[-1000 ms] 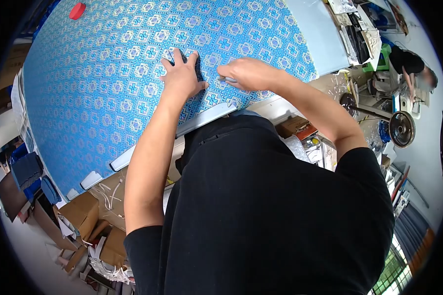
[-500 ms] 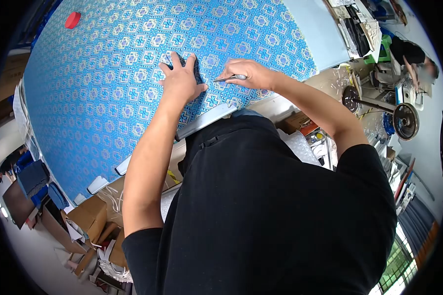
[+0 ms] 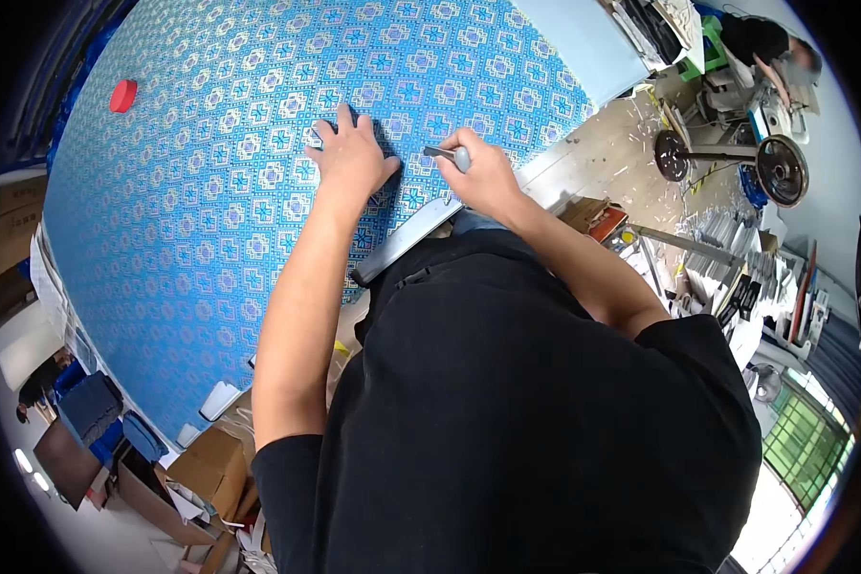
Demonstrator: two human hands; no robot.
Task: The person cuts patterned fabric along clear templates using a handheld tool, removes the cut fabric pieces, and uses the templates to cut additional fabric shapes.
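Blue patterned fabric [image 3: 210, 182] covers the large table in front of me. My left hand [image 3: 351, 158] lies on it with the fingers spread, palm down, holding nothing. To its right, my right hand [image 3: 480, 172] is closed around a small grey metal tool [image 3: 460, 159], whose dark tip points left toward my left hand. The tool's exact kind is hard to tell. Between my body and the fabric, a pale metal bar [image 3: 407, 237] runs along the table's near edge.
A red round object [image 3: 122, 96] rests on the fabric at the upper left. A fan [image 3: 781, 170] stands at the right, with a person [image 3: 758, 46] beyond it. Cardboard boxes [image 3: 210, 469] are at the lower left. White scraps lie on the floor at the right.
My right hand has turned, and the tool in it is now raised more toward the camera. My left hand stays spread on the fabric. The whole view has rotated somewhat.
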